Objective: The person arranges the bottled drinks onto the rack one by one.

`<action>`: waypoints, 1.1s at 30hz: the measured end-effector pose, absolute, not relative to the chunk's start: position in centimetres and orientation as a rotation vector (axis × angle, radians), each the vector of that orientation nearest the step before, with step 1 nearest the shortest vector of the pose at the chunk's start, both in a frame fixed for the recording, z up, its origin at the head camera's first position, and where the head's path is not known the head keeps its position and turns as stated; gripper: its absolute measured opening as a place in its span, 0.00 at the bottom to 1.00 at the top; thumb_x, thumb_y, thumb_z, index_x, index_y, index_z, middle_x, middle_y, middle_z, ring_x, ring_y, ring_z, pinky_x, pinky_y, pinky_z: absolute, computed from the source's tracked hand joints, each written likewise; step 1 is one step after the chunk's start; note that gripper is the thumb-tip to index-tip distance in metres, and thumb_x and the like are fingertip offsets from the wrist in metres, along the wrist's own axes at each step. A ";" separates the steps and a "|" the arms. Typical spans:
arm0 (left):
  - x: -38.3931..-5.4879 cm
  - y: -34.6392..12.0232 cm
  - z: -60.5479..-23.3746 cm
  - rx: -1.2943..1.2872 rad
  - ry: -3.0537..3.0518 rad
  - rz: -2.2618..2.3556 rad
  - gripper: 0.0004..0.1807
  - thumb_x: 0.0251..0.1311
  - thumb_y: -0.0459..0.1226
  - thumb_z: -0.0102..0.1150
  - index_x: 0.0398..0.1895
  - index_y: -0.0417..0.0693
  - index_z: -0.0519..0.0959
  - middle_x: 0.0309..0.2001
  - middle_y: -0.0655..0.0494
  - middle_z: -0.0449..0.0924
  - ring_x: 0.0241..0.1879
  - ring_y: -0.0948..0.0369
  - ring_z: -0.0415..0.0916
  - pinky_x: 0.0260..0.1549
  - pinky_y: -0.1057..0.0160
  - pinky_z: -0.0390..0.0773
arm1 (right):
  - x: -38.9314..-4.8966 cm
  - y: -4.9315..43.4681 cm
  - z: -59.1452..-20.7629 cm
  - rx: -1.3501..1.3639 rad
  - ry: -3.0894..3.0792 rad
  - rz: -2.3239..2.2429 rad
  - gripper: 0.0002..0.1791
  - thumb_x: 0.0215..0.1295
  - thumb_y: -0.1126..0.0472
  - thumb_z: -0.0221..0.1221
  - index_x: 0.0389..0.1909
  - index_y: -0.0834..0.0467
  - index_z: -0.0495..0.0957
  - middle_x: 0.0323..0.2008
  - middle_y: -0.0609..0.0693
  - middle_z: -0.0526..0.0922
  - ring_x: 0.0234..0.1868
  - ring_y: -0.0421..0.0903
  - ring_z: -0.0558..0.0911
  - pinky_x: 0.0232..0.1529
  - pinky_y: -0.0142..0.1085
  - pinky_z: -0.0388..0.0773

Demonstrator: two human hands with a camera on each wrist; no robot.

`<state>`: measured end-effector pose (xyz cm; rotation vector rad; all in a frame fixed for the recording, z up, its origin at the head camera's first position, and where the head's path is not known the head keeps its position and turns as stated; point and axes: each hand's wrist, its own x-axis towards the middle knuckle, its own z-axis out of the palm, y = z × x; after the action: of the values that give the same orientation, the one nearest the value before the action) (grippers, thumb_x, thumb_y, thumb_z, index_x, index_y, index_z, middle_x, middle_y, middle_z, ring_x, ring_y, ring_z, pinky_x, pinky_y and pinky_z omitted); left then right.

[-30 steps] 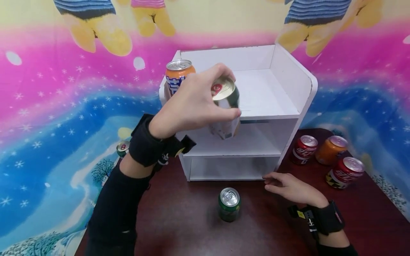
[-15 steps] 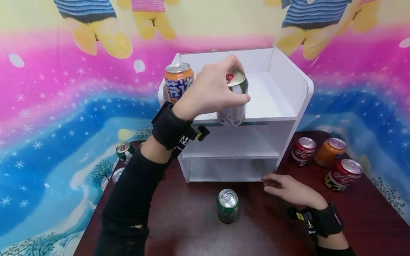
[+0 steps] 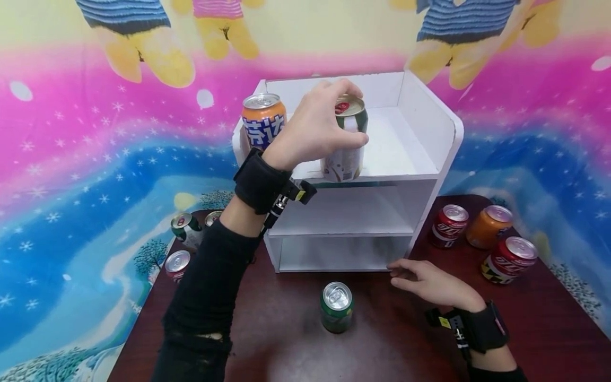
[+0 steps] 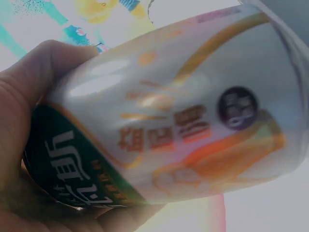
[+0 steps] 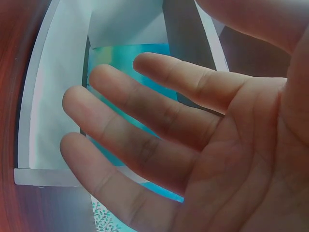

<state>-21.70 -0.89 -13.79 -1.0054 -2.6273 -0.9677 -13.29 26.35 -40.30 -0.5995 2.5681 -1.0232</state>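
My left hand (image 3: 312,127) grips a white and green drink can (image 3: 343,162) near its top, thumb on the near side and fingers behind. The can is upright at the front of the white shelf unit's (image 3: 431,114) top level, its base overlapping the front edge in the head view. In the left wrist view, the can (image 4: 164,125) shows orange lettering and a dark green band. An orange can (image 3: 263,122) stands on the same level, to the left. My right hand (image 3: 434,284) holds nothing; its relaxed fingers (image 5: 145,150) are spread beside the unit's lower right corner.
A green can (image 3: 337,313) stands on the dark red table (image 3: 281,339) before the unit. On the right are a red can (image 3: 448,227), an orange can (image 3: 489,228) and another red can (image 3: 508,261). Several cans, including a green-and-white one (image 3: 187,233), stand left, partly behind the sleeve.
My left hand has carried the white and green can up and right to the top level's front, then shifted it slightly back. The right hand stays nearly still.
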 end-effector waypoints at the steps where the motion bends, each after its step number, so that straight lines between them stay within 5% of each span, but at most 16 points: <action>1: -21.8 -0.9 -13.9 -0.999 -2.621 -0.982 0.30 0.52 0.44 0.67 0.59 0.52 0.69 0.56 0.54 0.66 0.52 0.62 0.65 0.43 0.65 0.73 | -13.3 26.3 -40.4 -0.598 2.566 -1.021 0.27 0.69 0.49 0.54 0.58 0.65 0.71 0.49 0.53 0.79 0.45 0.46 0.79 0.42 0.34 0.77; 15: -22.7 -1.2 -15.1 -0.958 -2.527 -1.133 0.31 0.57 0.40 0.63 0.64 0.53 0.65 0.62 0.52 0.60 0.55 0.61 0.64 0.47 0.64 0.73 | -13.5 26.4 -40.5 -0.595 2.561 -1.020 0.27 0.68 0.48 0.54 0.58 0.64 0.71 0.48 0.53 0.79 0.47 0.48 0.79 0.44 0.34 0.77; 20: -22.1 -0.9 -16.8 -0.851 -2.479 -1.150 0.48 0.56 0.41 0.65 0.74 0.57 0.45 0.65 0.47 0.54 0.59 0.60 0.60 0.54 0.59 0.70 | -13.6 26.5 -40.5 -0.591 2.558 -1.015 0.27 0.68 0.48 0.54 0.59 0.63 0.70 0.49 0.54 0.78 0.48 0.49 0.79 0.44 0.35 0.77; 25: -21.6 -0.9 -19.3 -0.766 -2.471 -1.260 0.62 0.53 0.42 0.68 0.73 0.56 0.25 0.71 0.47 0.48 0.66 0.60 0.54 0.62 0.55 0.61 | -13.6 26.6 -40.6 -0.577 2.545 -1.019 0.28 0.68 0.48 0.54 0.59 0.64 0.70 0.50 0.57 0.78 0.48 0.50 0.79 0.45 0.38 0.77; 33: -21.7 -1.2 -21.9 -0.758 -2.439 -1.409 0.54 0.53 0.43 0.67 0.73 0.47 0.39 0.66 0.50 0.60 0.61 0.62 0.63 0.60 0.55 0.64 | -13.6 26.6 -40.7 -0.568 2.538 -1.019 0.27 0.68 0.48 0.54 0.58 0.64 0.71 0.49 0.55 0.78 0.48 0.49 0.79 0.45 0.39 0.77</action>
<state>-21.66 -1.17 -21.91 -0.7582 -2.4394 -1.4088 -13.60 26.56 -40.70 -0.5679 2.5383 -1.0190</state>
